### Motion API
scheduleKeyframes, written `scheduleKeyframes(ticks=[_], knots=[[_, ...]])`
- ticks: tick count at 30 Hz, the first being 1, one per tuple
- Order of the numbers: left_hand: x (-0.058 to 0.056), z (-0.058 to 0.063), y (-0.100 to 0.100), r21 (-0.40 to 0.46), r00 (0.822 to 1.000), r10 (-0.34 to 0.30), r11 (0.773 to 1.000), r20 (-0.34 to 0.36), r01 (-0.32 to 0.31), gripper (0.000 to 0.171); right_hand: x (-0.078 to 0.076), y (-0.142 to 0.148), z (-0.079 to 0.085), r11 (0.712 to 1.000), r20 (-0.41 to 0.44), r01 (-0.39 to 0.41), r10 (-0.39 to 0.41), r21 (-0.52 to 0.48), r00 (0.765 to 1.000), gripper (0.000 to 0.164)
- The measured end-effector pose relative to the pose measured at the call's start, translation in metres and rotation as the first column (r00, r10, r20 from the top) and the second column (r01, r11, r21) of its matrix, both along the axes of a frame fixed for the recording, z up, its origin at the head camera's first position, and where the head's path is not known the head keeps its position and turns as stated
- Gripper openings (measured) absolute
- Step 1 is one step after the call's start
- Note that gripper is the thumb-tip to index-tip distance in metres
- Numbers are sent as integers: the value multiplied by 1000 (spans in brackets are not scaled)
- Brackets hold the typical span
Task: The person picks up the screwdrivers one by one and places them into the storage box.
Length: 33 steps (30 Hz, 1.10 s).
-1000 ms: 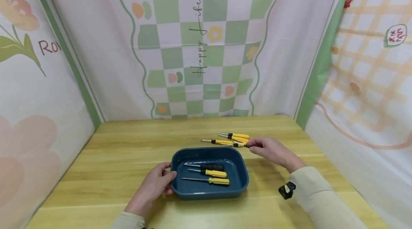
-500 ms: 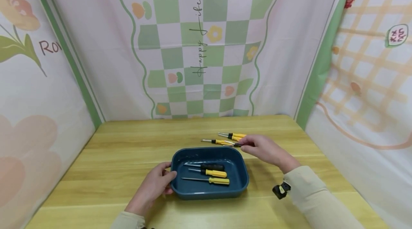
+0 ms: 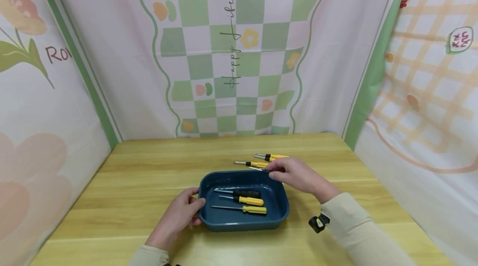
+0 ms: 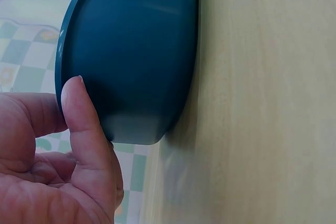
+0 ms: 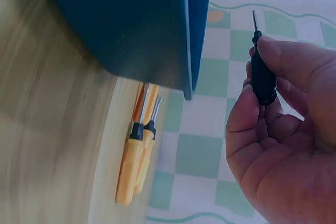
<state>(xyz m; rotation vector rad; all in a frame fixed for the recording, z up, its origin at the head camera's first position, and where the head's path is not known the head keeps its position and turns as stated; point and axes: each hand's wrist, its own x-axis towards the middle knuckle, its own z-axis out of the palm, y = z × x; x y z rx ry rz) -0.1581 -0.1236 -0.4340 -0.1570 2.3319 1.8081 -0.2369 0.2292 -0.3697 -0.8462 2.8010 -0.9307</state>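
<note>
My right hand [image 3: 296, 175] pinches a screwdriver [image 5: 263, 80] by its black handle, between thumb and fingers. It hovers near the far right corner of a dark blue rectangular tray [image 3: 242, 228]; in the head view the fingers hide most of that handle. On the left, my left hand [image 3: 180, 213] grips the tray's side at the rim, as the left wrist view also shows. Inside the tray lie a black-handled screwdriver [image 3: 247, 194] and two yellow ones, an upper screwdriver [image 3: 252, 201] and a lower screwdriver [image 3: 254, 210], their shafts pointing left.
Behind the tray, several yellow-handled screwdrivers [image 3: 257, 164] lie on the wooden table [image 3: 149, 174], some partly covered by the right hand. Patterned cloth walls [image 3: 220, 67] enclose the back and both sides.
My right hand has moved left with the black-handled screwdriver, from beside the loose screwdrivers to the tray's far right corner. The left hand and tray have stayed in place.
</note>
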Motion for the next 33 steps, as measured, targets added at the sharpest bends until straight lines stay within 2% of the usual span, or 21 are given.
scheduleKeyframes(ticks=[9,20,33], knots=[[0,-1,1,13,1000,7,1000,-5,-6,49,3,-13,0,998,-1,-66,66,-20,998,25],[-1,-2,1,16,1000,4,1000,-5,-4,50,2,-26,-9,995,49,-92,94,-41,994,24],[-3,-5,3,45,999,30,999,-12,-29,48,2,-39,-16,991,100,-132,135,-39,986,22]])
